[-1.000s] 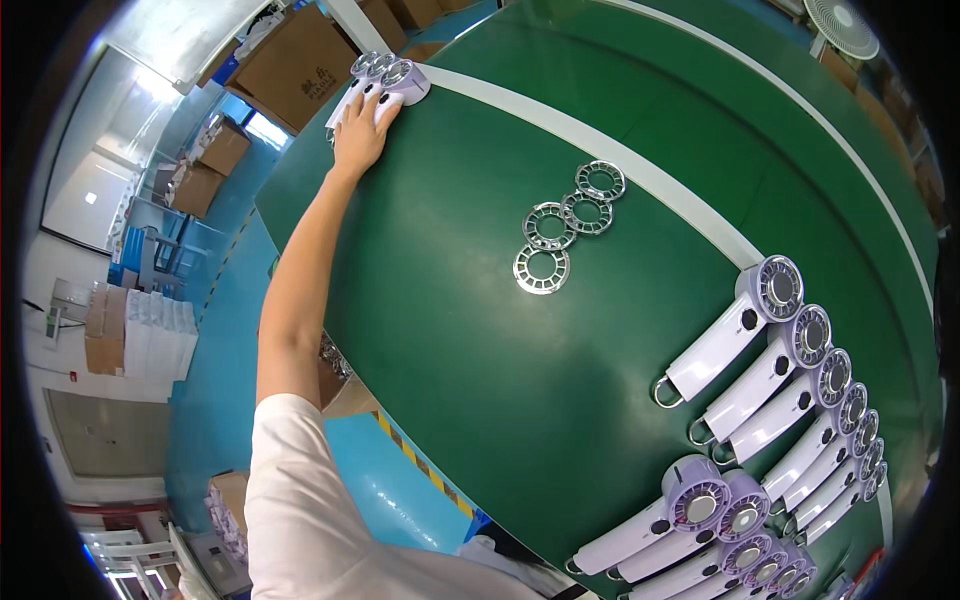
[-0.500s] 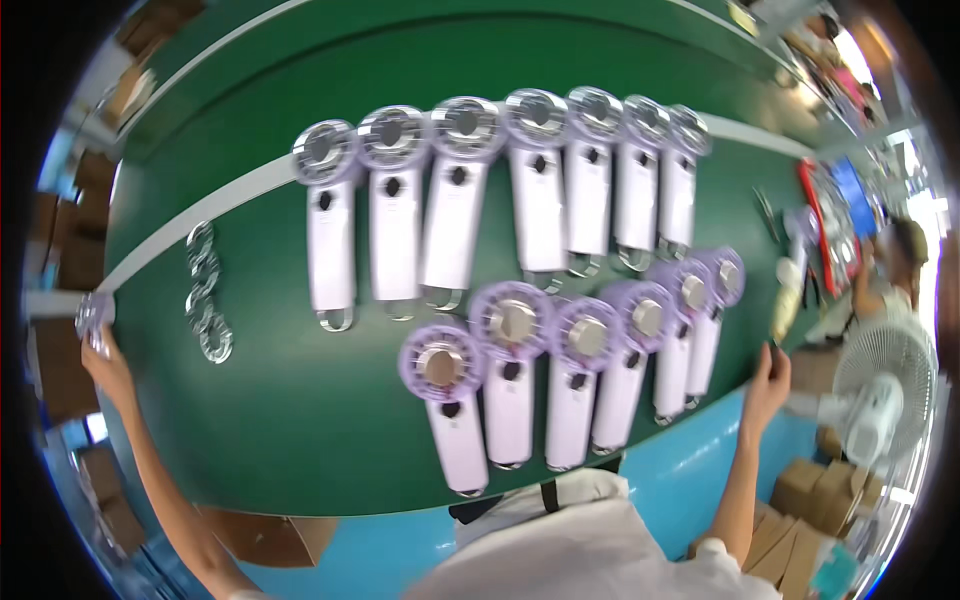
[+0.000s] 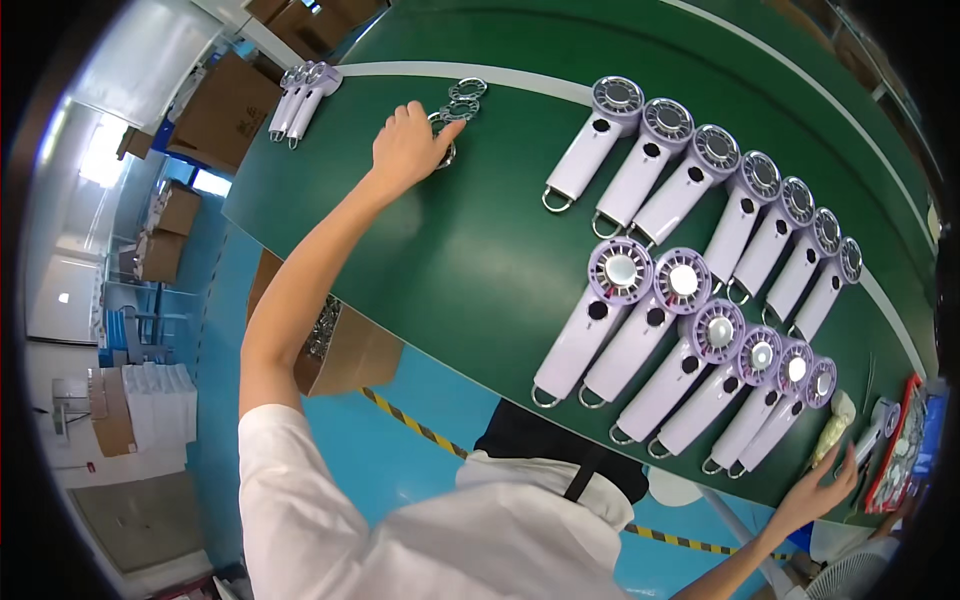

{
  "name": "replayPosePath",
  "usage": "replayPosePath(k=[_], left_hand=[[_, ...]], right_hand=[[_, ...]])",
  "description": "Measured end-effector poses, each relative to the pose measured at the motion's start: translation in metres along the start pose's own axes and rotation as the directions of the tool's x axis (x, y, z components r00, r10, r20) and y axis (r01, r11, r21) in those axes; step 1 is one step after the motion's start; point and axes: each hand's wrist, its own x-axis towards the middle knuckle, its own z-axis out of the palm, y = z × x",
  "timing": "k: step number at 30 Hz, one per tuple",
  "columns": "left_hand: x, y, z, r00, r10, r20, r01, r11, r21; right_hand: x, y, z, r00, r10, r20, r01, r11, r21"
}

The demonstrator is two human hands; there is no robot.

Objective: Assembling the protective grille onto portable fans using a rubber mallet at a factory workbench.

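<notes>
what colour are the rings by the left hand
The rings are shiny silver, shown best in the head view.

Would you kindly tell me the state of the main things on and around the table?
Left hand, bent over rings, grip unclear
Right hand, open, fingers apart
Rings, close together, partly hidden
Far fans, face up, silver rims
Near fans, face up, purple rims
Corner fans, side by side
Carton, open, shiny pieces inside

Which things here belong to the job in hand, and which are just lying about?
Seemingly part of the job:
silver rings, by the left hand
handheld fans, in rows
pale yellow item, by the right hand

Probably lying about:
cardboard box, upper left
white fan, lower right
</notes>
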Motion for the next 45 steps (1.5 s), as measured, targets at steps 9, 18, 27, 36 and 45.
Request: replayPosePath(k=[9, 18, 27, 36, 45], left_hand=[[-0.033, 0.013, -0.016, 0.976, -0.084, 0.199, 0.046, 0.981, 0.188], [-0.102, 0.064, -0.1, 0.974, 0.1, 0.201, 0.053, 0.769, -0.638], [-0.144, 0.145, -0.108, 0.789, 0.416, 0.452, 0.488, 0.025, -0.873], [-0.187, 0.171, -0.042, 0.944, 0.258, 0.208, -0.115, 0.843, -0.525], [-0.197, 0.182, -0.088, 0.887, 0.127, 0.444, 0.435, 0.094, -0.895]], right_hand=[[0.062, -0.187, 0.005, 0.92, -0.392, 0.028, 0.284, 0.712, 0.642], [0.064, -0.265, 0.014, 0.718, -0.689, 0.096, 0.168, 0.306, 0.937], [0.053, -0.304, 0.024, 0.659, -0.723, 0.205, -0.056, 0.224, 0.973], [0.065, -0.267, 0.028, 0.636, -0.677, 0.371, -0.351, 0.175, 0.92], [0.053, -0.273, 0.007, 0.517, -0.655, 0.551, -0.686, 0.068, 0.724]])
